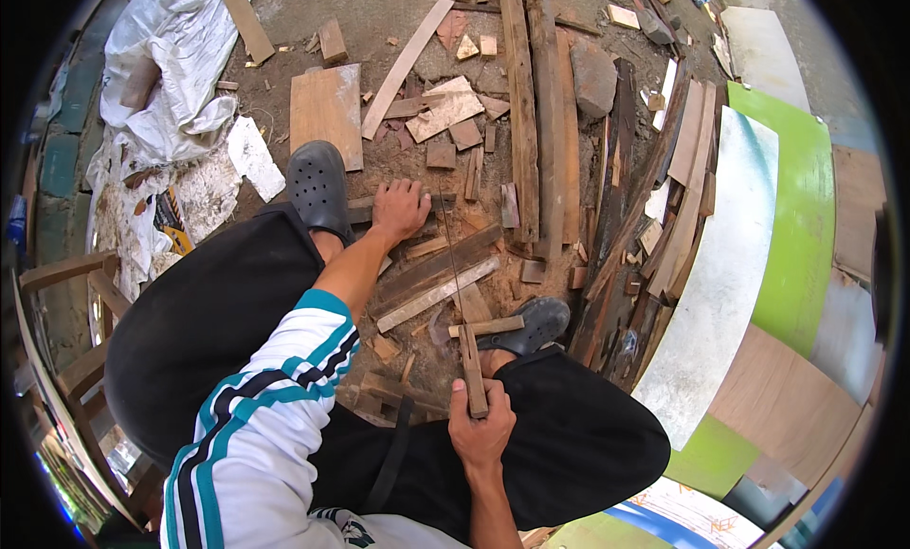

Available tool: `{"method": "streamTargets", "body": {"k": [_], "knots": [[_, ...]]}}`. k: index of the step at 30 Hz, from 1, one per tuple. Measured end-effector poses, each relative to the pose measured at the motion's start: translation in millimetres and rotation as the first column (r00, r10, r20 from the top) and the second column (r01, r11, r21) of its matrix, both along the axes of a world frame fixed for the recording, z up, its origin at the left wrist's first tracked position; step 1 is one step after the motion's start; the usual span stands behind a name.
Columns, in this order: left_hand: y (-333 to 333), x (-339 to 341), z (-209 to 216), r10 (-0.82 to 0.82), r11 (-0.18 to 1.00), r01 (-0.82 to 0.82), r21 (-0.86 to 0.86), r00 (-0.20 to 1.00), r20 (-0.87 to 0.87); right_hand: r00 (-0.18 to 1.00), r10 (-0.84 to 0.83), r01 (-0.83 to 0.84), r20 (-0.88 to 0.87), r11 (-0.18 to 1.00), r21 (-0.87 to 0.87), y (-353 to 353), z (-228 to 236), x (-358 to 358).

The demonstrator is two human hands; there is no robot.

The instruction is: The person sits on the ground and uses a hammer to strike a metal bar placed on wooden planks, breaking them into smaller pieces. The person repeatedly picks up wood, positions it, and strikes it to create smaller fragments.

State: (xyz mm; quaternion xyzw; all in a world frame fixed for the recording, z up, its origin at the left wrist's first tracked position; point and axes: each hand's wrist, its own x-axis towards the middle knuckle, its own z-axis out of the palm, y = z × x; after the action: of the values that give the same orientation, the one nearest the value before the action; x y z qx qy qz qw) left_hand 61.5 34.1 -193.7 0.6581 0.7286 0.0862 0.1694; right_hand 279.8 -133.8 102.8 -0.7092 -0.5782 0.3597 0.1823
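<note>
Taking the middle of the blade as hub, a saw [472, 359] with a squared wooden handle is lying between the two hands; its thin blade [452, 255], showing nearly edge-on, is running from six toward twelve. The right hand [482, 428], at six, is clamping the handle's near end. The left hand [400, 208], at half past ten, is resting apart from it, palm down over a rough wooden bar [361, 210]; whether the fingers are closing beneath, cannot tell. Judgement: a sawing cut is in hand, and the next stroke is calling for a steady left press and a straight right pull. Blade contact with the bar is not resolving clearly. A pale stick [493, 326] is crossing near the handle at five. A dark, coarse-grained offcut [431, 272] is lying at eight. Dull rubber clogs [319, 184] are flanking the work at ten and half past four. Farther out, long weathered beams [519, 103] are stretching at one, a flat plywood square [325, 113] is lying near eleven, crumpled white plastic sheeting [175, 56] is heaping at ten, and smooth white and green panels [716, 265] are curving past three.
</note>
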Motion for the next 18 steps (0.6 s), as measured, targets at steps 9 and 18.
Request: {"method": "streamTargets", "body": {"k": [9, 18], "knots": [[11.6, -7.2, 12.9, 0.118, 0.987, -0.108, -0.123, 0.99, 0.079, 0.987, -0.061, 0.038, -0.146, 0.988, -0.15, 10.8, -8.8, 0.6], [26.1, -0.4, 12.5, 0.011, 0.974, -0.013, -0.225, 1.0, -0.009, 0.965, 0.107, -0.126, -0.24, 0.99, -0.065, 24.9, -20.9, 9.2]]}}
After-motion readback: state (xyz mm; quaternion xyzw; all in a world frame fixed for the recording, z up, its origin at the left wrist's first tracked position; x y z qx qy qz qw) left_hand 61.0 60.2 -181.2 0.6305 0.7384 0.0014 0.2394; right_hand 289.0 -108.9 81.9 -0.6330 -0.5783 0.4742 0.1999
